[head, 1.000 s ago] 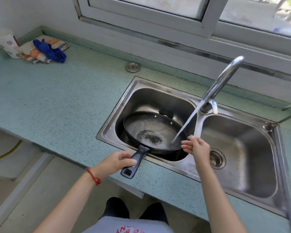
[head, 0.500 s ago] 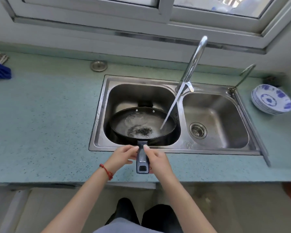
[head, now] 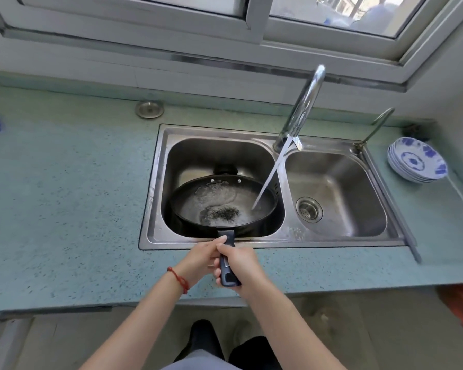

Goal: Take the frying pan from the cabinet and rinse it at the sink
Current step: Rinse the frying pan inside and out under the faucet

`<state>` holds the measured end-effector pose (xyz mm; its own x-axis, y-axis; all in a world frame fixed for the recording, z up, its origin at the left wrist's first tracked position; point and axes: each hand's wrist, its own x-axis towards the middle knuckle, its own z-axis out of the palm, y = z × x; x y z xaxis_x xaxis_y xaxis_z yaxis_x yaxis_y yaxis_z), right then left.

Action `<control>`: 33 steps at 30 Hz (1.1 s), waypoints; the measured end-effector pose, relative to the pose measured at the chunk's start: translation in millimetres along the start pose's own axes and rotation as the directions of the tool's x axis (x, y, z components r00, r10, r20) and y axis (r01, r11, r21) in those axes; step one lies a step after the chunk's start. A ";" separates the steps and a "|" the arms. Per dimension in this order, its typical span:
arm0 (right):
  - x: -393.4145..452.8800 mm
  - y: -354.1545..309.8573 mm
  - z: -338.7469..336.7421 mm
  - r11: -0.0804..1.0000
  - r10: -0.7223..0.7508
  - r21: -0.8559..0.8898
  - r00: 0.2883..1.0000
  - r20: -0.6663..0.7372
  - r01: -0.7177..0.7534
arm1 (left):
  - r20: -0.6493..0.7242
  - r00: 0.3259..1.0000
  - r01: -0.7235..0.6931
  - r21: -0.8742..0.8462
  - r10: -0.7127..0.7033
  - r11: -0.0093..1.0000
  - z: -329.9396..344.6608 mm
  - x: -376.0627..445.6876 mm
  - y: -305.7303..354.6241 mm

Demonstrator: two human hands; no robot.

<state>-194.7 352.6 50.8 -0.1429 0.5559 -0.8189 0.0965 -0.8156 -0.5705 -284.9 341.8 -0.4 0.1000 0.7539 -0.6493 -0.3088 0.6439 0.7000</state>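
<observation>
The frying pan sits in the left basin of the sink, its handle reaching over the near rim; both the left hand and the right hand grip that handle. Water from the faucet falls into the pan's right side; a stack of blue-patterned plates rests on the counter at far right.

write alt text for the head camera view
Both hands, left hand and right hand, grip the handle of a black frying pan in the left sink basin as faucet water streams into it. Stacked plates sit at right.
</observation>
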 end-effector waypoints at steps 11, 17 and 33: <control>-18.0 6.4 -18.4 0.987 -0.161 -0.006 0.986 0.051 0.161 | 0.014 0.998 -0.057 -0.142 0.060 0.988 14.5 -9.3 -2.4; -34.2 17.0 -32.1 0.971 -0.236 -0.009 0.965 0.115 0.239 | 0.059 0.998 0.000 -0.214 0.013 0.977 25.8 -12.1 -10.1; -40.8 49.2 -69.2 0.933 -0.349 0.001 0.907 0.234 0.359 | -0.042 0.999 -0.033 -0.344 0.019 0.938 61.6 -8.0 -22.0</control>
<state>-116.0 301.0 51.8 -0.3936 0.7518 -0.5290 0.0375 -0.5619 -0.8264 -220.6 329.6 7.8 0.0539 0.7601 -0.6476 -0.6184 0.5345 0.5760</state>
